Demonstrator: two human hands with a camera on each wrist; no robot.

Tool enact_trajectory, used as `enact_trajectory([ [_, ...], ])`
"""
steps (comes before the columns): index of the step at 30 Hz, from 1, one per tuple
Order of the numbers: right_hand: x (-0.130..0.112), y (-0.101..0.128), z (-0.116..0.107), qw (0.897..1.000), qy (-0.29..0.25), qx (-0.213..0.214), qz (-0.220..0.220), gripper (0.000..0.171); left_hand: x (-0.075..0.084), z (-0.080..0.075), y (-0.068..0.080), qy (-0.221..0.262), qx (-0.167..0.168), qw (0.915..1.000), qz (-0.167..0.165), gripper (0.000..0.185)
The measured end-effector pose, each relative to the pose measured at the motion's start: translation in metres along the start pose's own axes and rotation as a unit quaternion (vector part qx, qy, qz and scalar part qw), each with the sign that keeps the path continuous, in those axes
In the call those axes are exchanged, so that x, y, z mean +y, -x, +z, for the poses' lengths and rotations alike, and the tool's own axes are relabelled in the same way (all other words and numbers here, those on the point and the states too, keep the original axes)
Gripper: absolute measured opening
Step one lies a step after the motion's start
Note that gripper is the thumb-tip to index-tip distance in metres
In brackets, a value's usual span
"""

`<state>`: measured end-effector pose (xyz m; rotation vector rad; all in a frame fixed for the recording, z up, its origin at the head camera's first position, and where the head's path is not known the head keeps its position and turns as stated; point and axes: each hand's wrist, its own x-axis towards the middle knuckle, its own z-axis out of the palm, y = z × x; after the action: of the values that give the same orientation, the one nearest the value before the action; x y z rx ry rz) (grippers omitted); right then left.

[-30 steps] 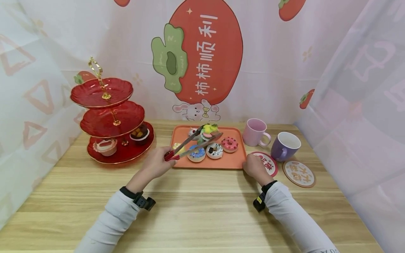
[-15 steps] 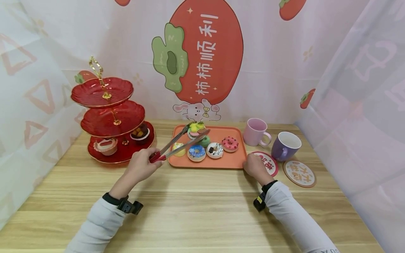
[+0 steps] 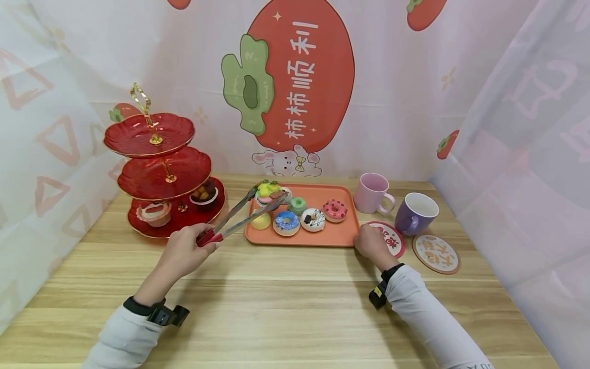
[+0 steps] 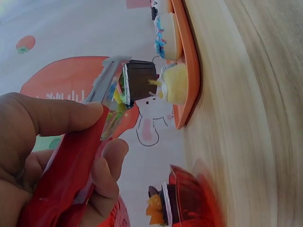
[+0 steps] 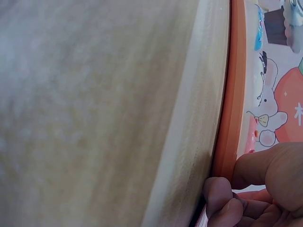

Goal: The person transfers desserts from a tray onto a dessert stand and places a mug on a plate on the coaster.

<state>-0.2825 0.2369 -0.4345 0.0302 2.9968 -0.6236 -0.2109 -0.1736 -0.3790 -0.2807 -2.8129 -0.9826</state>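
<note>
My left hand [image 3: 188,250] grips metal tongs [image 3: 248,219] by their red handles [image 4: 71,165]. Between the tong tips is a cupcake [image 4: 142,79] in a dark cup, topped with yellow and green fruit. It hangs over the left end of an orange tray [image 3: 346,230], above a yellow pastry [image 3: 261,221]. My right hand [image 3: 371,243] pinches the tray's near right corner with thumb and fingers. On the tray lie a blue donut [image 3: 286,225], a white donut [image 3: 313,220], a pink donut [image 3: 335,211] and a small green ring [image 3: 297,206].
A red three-tier stand [image 3: 163,171] is at the left; its bottom tier holds a pink-topped cupcake [image 3: 154,215] and a dark cupcake [image 3: 204,195]. Right of the tray are a pink mug [image 3: 370,195], a purple mug [image 3: 415,215] and two round coasters [image 3: 436,253].
My left hand has moved left and back toward me, carrying the cupcake in the tongs from the tray's middle to its left end. The right hand has stayed at the tray corner.
</note>
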Motion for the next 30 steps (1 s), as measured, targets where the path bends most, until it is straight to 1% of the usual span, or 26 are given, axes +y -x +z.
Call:
enact_trajectory([
  [5,0.001,0.0,-0.001,1.0,0.0,0.001,-0.001,0.013,-0.002,-0.007,0.008,-0.003,0.006,1.0,-0.003,0.028],
  [15,0.001,0.0,0.001,1.0,0.0,0.004,-0.007,0.013,-0.005,-0.016,0.026,-0.009,0.012,0.9996,-0.025,0.034],
  [22,0.001,0.001,0.0,1.0,-0.004,0.001,-0.006,0.012,-0.009,-0.021,0.028,-0.006,0.031,0.9992,-0.025,0.034],
  [26,0.001,0.001,0.0,1.0,-0.005,0.003,-0.009,0.012,-0.01,-0.022,0.028,-0.008,0.028,0.9992,-0.028,0.034],
  [30,0.001,0.001,0.0,1.0,-0.009,0.0,-0.004,0.013,-0.011,-0.025,0.031,-0.007,0.029,0.999,-0.033,0.035],
])
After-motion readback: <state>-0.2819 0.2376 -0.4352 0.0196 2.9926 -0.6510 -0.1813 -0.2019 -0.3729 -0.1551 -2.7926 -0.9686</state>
